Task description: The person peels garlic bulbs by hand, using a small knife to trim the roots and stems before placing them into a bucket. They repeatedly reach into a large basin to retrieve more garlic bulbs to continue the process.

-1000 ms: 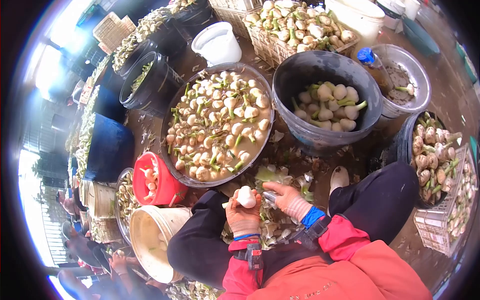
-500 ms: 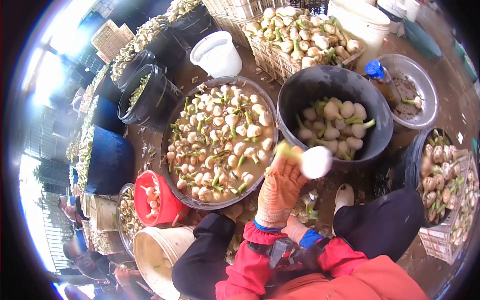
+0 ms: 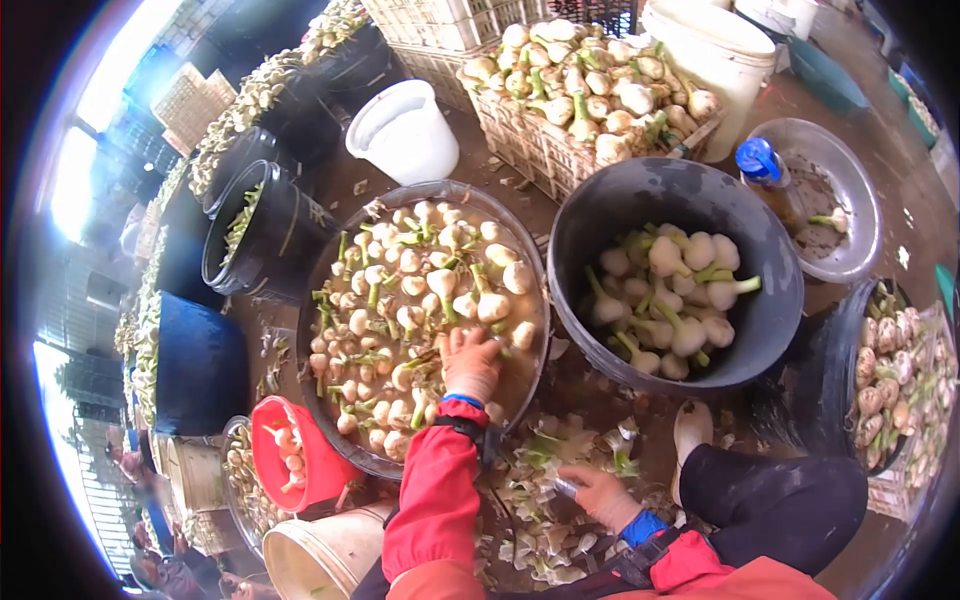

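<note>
My left hand (image 3: 470, 365), in an orange-tan glove, reaches into a wide round basin (image 3: 545, 330) of murky water. Its spread fingers touch the garlic bulbs (image 3: 405, 285) floating there, many with green stem stubs; the fingertips are partly hidden among them. Lower down, my right hand (image 3: 603, 497) is closed on a small silvery tool (image 3: 567, 487), perhaps a short knife; most of it is hidden in the grip. Beneath that hand lie peeled garlic skins (image 3: 540, 530). Beside the basin stands a dark tub (image 3: 770, 345) holding cleaned white garlic bulbs (image 3: 685, 290).
Behind the tub is a plastic crate (image 3: 520, 140) heaped with garlic. A grey pan (image 3: 860, 250) and blue-capped bottle (image 3: 762, 165) stand right. A red bucket (image 3: 320, 465) and cream bucket (image 3: 330, 550) are left, near my legs. Another black bucket (image 3: 815, 370) holds garlic at right.
My left hand, earlier raised near the dark tub with a white garlic bulb at its fingertips, has moved left and down into the basin without it. My right hand now shows apart from the left.
</note>
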The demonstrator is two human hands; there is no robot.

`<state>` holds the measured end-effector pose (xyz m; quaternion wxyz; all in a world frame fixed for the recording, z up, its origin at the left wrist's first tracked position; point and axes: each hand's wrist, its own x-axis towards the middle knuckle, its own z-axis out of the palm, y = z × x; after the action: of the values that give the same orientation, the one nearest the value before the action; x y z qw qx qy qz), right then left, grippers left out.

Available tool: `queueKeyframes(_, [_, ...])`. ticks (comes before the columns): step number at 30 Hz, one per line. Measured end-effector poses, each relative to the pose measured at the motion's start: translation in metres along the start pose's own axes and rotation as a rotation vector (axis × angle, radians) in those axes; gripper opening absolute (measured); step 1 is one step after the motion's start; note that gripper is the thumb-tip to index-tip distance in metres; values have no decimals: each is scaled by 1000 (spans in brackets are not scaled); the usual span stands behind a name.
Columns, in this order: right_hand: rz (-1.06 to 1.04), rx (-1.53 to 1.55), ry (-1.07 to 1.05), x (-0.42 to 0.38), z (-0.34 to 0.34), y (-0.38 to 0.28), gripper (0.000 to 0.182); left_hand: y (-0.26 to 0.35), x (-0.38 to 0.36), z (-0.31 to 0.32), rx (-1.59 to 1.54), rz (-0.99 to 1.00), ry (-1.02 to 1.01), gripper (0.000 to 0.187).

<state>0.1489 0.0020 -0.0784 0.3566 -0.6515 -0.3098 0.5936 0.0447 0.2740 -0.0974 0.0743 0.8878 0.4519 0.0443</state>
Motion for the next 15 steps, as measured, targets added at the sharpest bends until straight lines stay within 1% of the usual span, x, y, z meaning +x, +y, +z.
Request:
queueKeyframes(2, [60, 61, 43, -8, -4, -4, 31, -3, 0, -3, -338, -108, 30, 20])
queueKeyframes(3, [43, 164, 63, -5, 2, 9, 29, -2, -7, -4, -624, -31, 230, 22])
queueKeyframes(4, [29, 160, 60, -5, 2, 6, 29, 12, -17, -23, -1361, -301, 30, 19])
queueKeyframes(5, [-29, 107, 122, -6, 1, 1, 29, 24, -33, -46, -1471, -472, -2, 19])
queueKeyframes(6, [-85, 54, 184, -8, -1, -4, 28, 45, -51, -82, -1580, -648, -38, 18])
queueKeyframes(7, [-224, 87, 265, -8, -1, -7, 28, 57, -70, -96, -1644, -666, -3, 20])
queueKeyframes(8, [-233, 82, 256, -9, -1, -9, 28, 63, -91, -97, -1731, -665, 21, 24])
queueKeyframes(10, [-443, 61, 410, -15, 0, -13, 33, 77, -126, -108, -1825, -751, -9, 29])
queueKeyframes(12, [-519, 272, 282, -34, -10, -69, 38, 97, -171, -106, -1959, -636, -97, 38])
queueKeyframes(13, [-518, 222, 215, -42, -13, -76, 43, 107, -186, -107, -1970, -644, -99, 52])
queueKeyframes(14, [-518, 223, 215, -48, -11, -75, 43, 117, -199, -109, -1954, -601, -102, 54])
queueKeyframes(15, [-468, 277, 127, -51, -9, -73, 43, 124, -209, -108, -1850, -579, -79, 56])
